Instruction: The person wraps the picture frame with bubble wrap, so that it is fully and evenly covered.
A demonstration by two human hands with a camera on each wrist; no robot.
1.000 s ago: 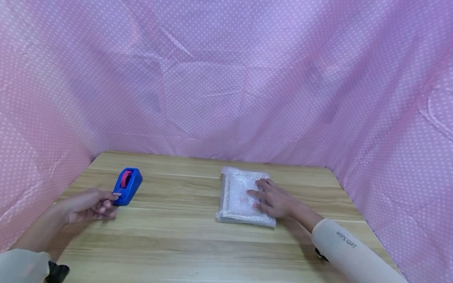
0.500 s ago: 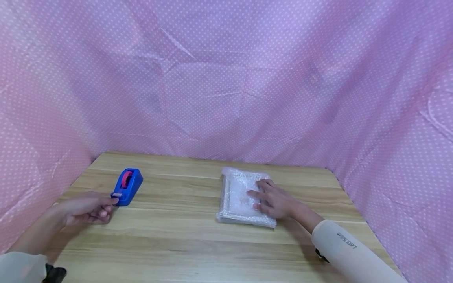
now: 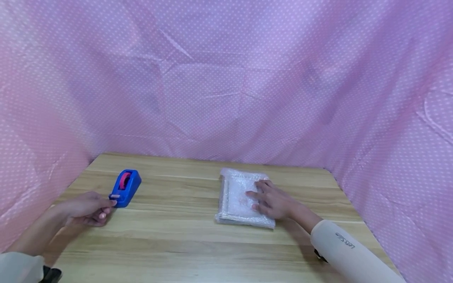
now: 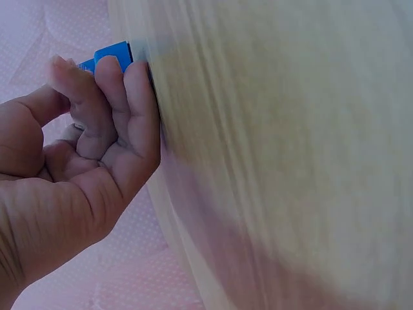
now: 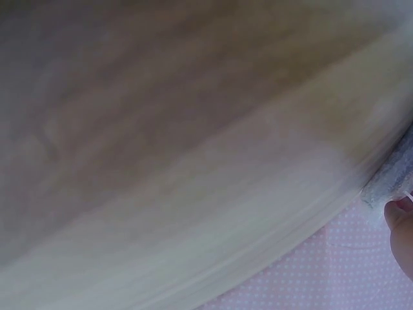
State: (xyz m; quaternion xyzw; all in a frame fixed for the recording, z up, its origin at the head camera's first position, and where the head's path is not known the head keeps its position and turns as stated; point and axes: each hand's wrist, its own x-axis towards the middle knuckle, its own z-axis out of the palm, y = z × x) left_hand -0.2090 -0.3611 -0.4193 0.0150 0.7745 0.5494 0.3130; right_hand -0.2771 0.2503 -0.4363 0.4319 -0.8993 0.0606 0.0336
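A blue tape dispenser (image 3: 131, 188) with a pink-cored roll stands at the table's left side. At its front cutter end, my left hand (image 3: 86, 208) has thumb and index finger together, pinching what appears to be the tape's end; the clear strip itself is hard to make out. In the left wrist view, the other fingers curl loosely beside the dispenser's blue corner (image 4: 115, 55). Right of the table's middle lies a flat rectangular package in bubble wrap (image 3: 235, 200). My right hand (image 3: 274, 200) rests on its right part with fingers spread; the right wrist view catches only one fingertip (image 5: 397, 216).
Both things stand on a light wood-grain table (image 3: 170, 243). A pink curtain with white dots (image 3: 212, 98) hangs close behind the table and along both sides. Black straps show at both wrists.
My left hand has drawn back slightly, left and toward me, from the dispenser's cutter. The right hand and the package have stayed in place. The head view has shifted a little.
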